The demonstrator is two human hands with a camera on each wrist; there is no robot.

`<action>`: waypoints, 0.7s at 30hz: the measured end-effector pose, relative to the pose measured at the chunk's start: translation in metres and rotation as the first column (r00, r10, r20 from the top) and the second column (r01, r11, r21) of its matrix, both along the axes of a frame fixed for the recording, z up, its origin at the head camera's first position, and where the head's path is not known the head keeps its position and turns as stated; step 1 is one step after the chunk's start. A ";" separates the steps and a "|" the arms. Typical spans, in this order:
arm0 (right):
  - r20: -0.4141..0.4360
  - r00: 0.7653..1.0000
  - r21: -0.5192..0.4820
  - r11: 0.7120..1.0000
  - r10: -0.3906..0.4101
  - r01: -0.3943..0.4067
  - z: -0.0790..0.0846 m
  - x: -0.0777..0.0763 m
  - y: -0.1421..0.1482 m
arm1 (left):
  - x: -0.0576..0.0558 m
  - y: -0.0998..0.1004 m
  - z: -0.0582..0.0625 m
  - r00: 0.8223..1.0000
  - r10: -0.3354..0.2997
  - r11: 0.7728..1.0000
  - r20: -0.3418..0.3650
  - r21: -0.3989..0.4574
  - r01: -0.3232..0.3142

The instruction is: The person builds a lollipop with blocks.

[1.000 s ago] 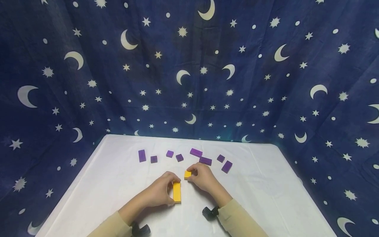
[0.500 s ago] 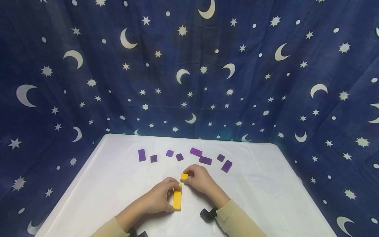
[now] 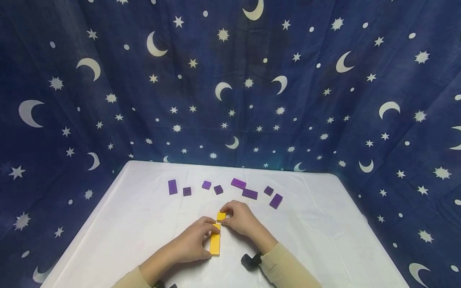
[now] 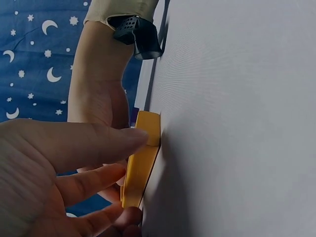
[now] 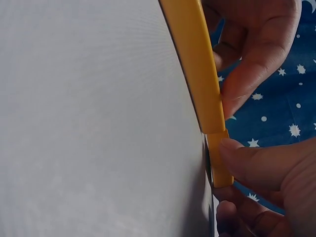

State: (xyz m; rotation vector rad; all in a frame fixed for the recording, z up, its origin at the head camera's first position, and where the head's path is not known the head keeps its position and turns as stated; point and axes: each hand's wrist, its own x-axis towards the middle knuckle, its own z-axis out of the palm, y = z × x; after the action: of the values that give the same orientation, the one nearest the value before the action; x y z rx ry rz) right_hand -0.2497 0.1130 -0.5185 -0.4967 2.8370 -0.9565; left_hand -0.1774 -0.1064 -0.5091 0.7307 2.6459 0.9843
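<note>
Before a starry curtain [image 3: 201,96], on a white table [image 3: 324,224], gripped with the left hand [image 3: 193,240] a long yellow block [image 3: 215,244], partly hidden near its far end; pinched just beyond, touching or apart unclear, a small yellow block [image 3: 220,216] with the right hand [image 3: 239,217].

Yellow bar [image 3: 215,245] — partly behind fingers [image 3: 211,228]

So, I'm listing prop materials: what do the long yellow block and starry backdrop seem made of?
The long yellow block: possibly painted wood or plastic, satin-looking; its smooth, evenly coloured faces leave either open. The starry backdrop: most likely printed fabric, matte-looking, judging by its soft hanging folds.
</note>
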 end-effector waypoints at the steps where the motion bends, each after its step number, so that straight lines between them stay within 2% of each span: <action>1: -0.001 1.000 0.003 1.000 -0.001 0.001 0.000 0.000 0.000 | 0.000 0.000 0.000 1.000 0.010 1.000 0.000 0.000 -0.010; 6: -0.014 1.000 0.018 1.000 0.009 -0.008 -0.002 -0.001 -0.001 | 0.003 -0.003 0.002 0.998 0.055 0.998 -0.023 0.005 -0.055; 21: 0.017 1.000 -0.045 0.999 -0.002 0.003 -0.004 -0.001 0.002 | 0.009 -0.003 -0.001 0.993 0.077 0.997 -0.086 -0.001 -0.077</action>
State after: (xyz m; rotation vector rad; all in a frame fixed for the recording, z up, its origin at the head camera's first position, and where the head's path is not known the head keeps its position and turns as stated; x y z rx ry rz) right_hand -0.2509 0.1151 -0.5223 -0.4875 2.8075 -1.0226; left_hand -0.1681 -0.1093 -0.5105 0.6897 2.7680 0.9880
